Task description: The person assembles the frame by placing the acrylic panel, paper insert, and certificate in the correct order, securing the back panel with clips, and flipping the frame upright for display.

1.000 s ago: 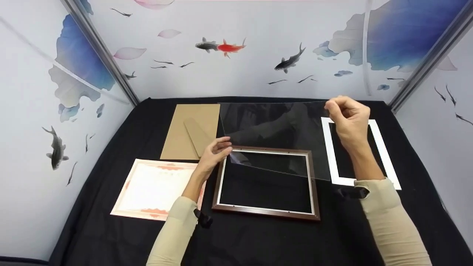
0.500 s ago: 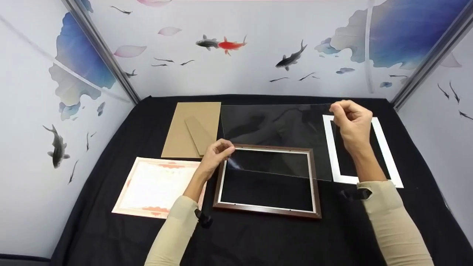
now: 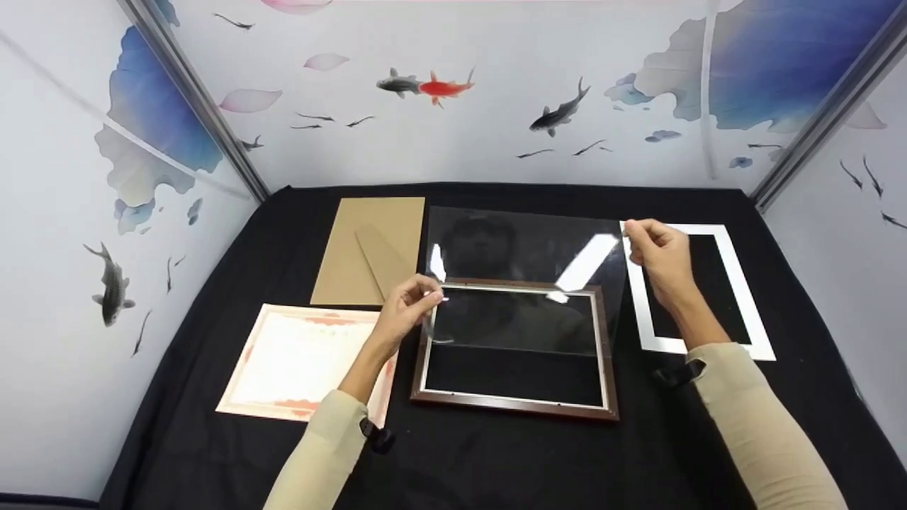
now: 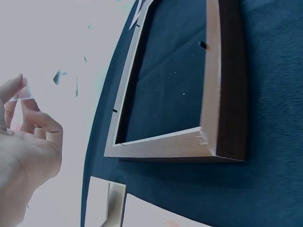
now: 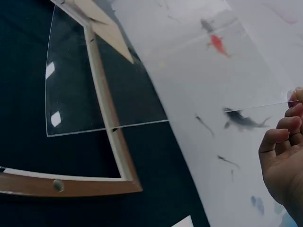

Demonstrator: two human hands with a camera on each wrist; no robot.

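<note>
A clear sheet of glass or plastic (image 3: pixel 524 248) hangs tilted above the brown picture frame (image 3: pixel 514 409), its lower part overlapping the frame's opening in the head view. My left hand (image 3: pixel 409 309) pinches the sheet's left edge between thumb and fingers; in the left wrist view that hand (image 4: pixel 33 137) holds a transparent corner. At the upper right corner my right hand (image 3: pixel 662 258) pinches the sheet too. The right wrist view shows the sheet's straight edge running from the right hand (image 5: pixel 286 156) across the frame (image 5: pixel 111 104). Bright reflections lie on the sheet.
A tan backing board (image 3: pixel 347 248) with a stand flap lies at the back left. In front of it rests a certificate-like paper (image 3: pixel 305 361) with a pinkish border. A white mat (image 3: pixel 744 297) lies at right. Patterned walls (image 3: pixel 482 142) enclose the black-covered table (image 3: pixel 496 467).
The sheet's right side has come down and slightly left with my right hand, and reflections now show on it. My left hand has shifted slightly lower.
</note>
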